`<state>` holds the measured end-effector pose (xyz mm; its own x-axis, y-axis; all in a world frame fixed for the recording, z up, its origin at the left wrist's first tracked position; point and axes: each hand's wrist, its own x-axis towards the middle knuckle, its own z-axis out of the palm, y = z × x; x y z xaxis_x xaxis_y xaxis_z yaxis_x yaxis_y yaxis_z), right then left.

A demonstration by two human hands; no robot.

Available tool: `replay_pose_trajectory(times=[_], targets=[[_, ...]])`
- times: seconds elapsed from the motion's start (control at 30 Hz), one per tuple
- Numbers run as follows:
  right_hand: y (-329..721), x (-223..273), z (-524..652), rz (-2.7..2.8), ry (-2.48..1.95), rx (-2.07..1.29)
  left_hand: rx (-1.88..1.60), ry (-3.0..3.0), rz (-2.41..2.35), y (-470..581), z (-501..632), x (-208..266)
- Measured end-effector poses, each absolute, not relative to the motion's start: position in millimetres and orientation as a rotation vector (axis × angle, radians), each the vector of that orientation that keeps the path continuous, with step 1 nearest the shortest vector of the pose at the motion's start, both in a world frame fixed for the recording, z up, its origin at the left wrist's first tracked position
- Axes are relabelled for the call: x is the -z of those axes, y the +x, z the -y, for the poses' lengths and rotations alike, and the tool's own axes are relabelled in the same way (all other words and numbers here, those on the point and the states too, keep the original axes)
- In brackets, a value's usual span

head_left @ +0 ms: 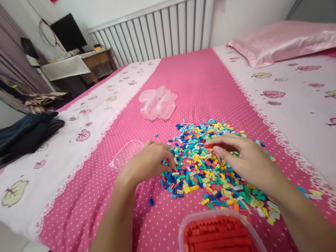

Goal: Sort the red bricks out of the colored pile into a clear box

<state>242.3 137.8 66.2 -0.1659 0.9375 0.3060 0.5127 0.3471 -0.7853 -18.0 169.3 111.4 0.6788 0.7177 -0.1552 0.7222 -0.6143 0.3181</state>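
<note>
Small plastic toy bricks (199, 160) in blue, teal, green, yellow, white and pink lie spread in a loose pile on the bed. Over the pile's right side, my right hand (242, 156) pinches a red toy brick (209, 145) between thumb and fingertips. My left hand (153, 159) reaches to the pile's left edge with its fingers curled down among the bricks; whatever may be between them is hidden. Close to me, a clear plastic box (181, 235) holds red bricks, the long ones lined up in rows.
Beyond the pile sits a stack of clear plastic containers (157, 105). A transparent lid (126, 154) lies behind my left wrist. The pink bedspread (105, 211) has soft wrinkles. Dark folded clothes (17, 134) rest at the left, a pink pillow (290, 41) at the far right.
</note>
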Motion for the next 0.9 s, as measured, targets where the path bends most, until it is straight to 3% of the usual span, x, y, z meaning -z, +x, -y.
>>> replay_pose_trajectory(times=[0.5, 0.9], targets=[[237.5, -66.9, -135.5, 1.860, -1.314, -0.656, 0.209, 2.620, -1.275, -5.0, -160.0, -102.9], [233.6, -67.8, -134.0, 1.909, -1.289, -0.681, 0.057, 2.597, -1.222, -14.0, -165.5, -105.0]])
